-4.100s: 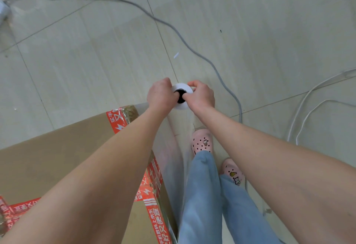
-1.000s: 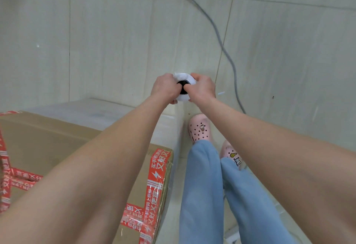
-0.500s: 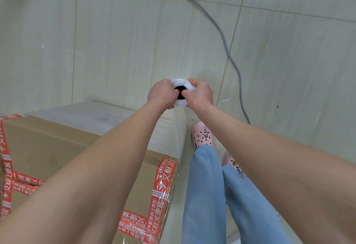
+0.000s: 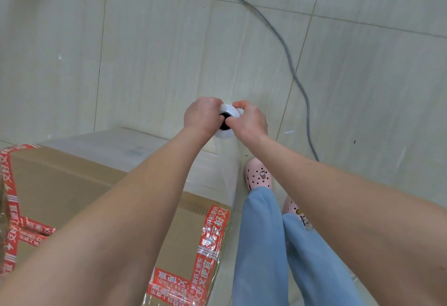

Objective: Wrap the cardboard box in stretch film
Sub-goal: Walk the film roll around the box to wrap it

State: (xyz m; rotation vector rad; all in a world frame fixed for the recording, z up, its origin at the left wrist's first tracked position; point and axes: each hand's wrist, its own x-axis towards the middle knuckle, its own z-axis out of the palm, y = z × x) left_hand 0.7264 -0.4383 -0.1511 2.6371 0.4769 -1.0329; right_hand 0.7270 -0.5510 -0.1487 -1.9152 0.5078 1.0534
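A brown cardboard box (image 4: 72,184) with red printed tape fills the lower left, under my left forearm. A white roll of stretch film (image 4: 228,111) with a black core stands upright past the box's far right corner. My left hand (image 4: 200,116) grips the roll's top from the left and my right hand (image 4: 249,120) grips it from the right, fingers hooked into the core. A clear sheet of film (image 4: 225,168) runs from the roll down along the box's far edge and right corner.
Pale floor tiles lie all around. A grey cable (image 4: 285,49) curves across the floor from the top to just right of my hands. My legs in blue trousers (image 4: 261,245) and pink clogs (image 4: 258,176) stand right beside the box's right side.
Since four seconds ago I have walked round a box corner with the roll. In the last second the hands and roll barely shifted; the view tilted slightly and the box shows more.
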